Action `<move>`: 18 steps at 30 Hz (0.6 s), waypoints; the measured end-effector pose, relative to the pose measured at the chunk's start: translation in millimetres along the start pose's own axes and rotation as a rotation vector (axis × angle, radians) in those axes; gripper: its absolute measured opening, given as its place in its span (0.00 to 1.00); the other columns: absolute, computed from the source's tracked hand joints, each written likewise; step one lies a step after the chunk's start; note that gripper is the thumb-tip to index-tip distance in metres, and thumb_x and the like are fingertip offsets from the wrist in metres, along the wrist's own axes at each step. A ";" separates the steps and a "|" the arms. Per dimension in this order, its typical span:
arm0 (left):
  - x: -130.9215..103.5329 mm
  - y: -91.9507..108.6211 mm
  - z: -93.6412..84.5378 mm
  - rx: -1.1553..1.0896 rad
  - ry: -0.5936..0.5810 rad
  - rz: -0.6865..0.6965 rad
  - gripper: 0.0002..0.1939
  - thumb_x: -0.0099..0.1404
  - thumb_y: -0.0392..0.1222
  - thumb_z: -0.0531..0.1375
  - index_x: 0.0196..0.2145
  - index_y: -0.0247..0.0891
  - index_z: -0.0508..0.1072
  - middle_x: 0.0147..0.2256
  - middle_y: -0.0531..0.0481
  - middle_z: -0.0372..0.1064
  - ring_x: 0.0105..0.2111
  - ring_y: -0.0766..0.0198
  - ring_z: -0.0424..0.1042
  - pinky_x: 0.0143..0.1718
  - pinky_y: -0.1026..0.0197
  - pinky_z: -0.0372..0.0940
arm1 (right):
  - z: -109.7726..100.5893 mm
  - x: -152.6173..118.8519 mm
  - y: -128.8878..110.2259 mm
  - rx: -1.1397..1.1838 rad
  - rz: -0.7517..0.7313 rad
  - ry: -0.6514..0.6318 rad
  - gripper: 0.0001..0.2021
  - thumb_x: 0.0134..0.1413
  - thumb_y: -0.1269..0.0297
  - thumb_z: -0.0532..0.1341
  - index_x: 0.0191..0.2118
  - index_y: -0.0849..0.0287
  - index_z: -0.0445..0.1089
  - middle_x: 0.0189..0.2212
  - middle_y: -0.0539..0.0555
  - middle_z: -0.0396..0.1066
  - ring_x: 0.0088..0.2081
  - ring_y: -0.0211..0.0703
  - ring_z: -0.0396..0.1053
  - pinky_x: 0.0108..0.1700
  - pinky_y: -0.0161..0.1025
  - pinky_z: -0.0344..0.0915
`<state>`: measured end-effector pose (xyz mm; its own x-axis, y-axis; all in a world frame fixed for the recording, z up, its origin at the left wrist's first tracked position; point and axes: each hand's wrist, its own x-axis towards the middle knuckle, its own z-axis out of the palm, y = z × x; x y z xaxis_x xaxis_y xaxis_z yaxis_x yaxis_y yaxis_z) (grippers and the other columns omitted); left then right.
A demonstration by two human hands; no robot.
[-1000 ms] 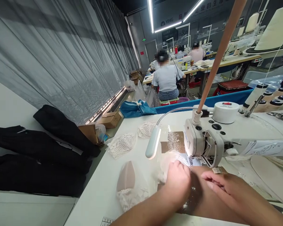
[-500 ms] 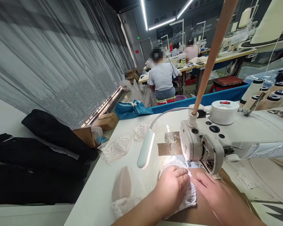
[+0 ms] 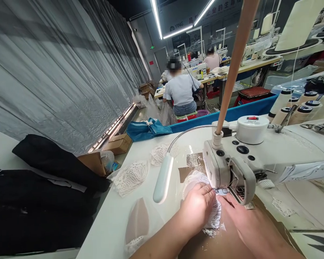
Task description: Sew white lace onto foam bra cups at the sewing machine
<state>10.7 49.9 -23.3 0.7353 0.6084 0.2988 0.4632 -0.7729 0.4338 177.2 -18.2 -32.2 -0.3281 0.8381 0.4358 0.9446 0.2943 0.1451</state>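
A white lace piece (image 3: pixel 216 217) lies under the head of the sewing machine (image 3: pixel 218 169), on a brown surface (image 3: pixel 218 244). My left hand (image 3: pixel 199 204) is closed on the lace from the left, its fingers bent and pressed together close to the needle area. From the right, my right hand (image 3: pixel 239 214) is closed at the lace edge, thumb and fingertips near my left fingers. Its grip is partly hidden. The needle itself cannot be made out. A pale lamp (image 3: pixel 163 178) on a bent metal neck shines over the work.
Lace cups (image 3: pixel 131 177) and a sheer beige piece (image 3: pixel 137 221) lie on the white table (image 3: pixel 110 219) at left. Scissors (image 3: pixel 320 242) rest at lower right. Thread cones (image 3: pixel 299 114) stand behind the machine. A co-worker (image 3: pixel 182 90) sits ahead, back turned.
The lace has slid away from me under the machine head, and more of it shows beyond my left hand. Both hands stay close to it. The camera view has shifted slightly.
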 end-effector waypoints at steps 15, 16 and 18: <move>0.2 -3.5 -14.9 -0.042 0.000 0.048 0.13 0.70 0.36 0.51 0.45 0.33 0.74 0.43 0.40 0.73 0.47 0.56 0.69 0.49 0.56 0.67 | 17.8 -18.3 7.1 0.050 -0.085 -0.106 0.31 0.44 0.86 0.50 0.54 0.59 0.70 0.40 0.57 0.76 0.19 0.39 0.69 0.15 0.36 0.60; -0.1 -2.9 -15.8 -0.038 -0.005 0.035 0.13 0.70 0.37 0.51 0.45 0.33 0.74 0.44 0.40 0.73 0.47 0.56 0.69 0.50 0.56 0.66 | 18.6 -18.9 7.4 0.066 -0.081 -0.104 0.31 0.44 0.86 0.49 0.54 0.59 0.70 0.40 0.56 0.77 0.16 0.36 0.65 0.14 0.36 0.59; -1.8 -2.4 -17.1 -0.018 -0.011 0.012 0.13 0.69 0.38 0.52 0.46 0.34 0.73 0.47 0.40 0.72 0.49 0.55 0.68 0.52 0.54 0.65 | 20.1 -19.5 7.8 0.106 -0.069 -0.091 0.31 0.45 0.86 0.48 0.53 0.60 0.70 0.40 0.57 0.77 0.13 0.34 0.62 0.14 0.36 0.59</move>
<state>-0.2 53.7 -10.3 0.7459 0.5971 0.2951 0.4455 -0.7766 0.4454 190.8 -23.0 -57.4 -0.3963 0.8510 0.3447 0.9153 0.3958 0.0751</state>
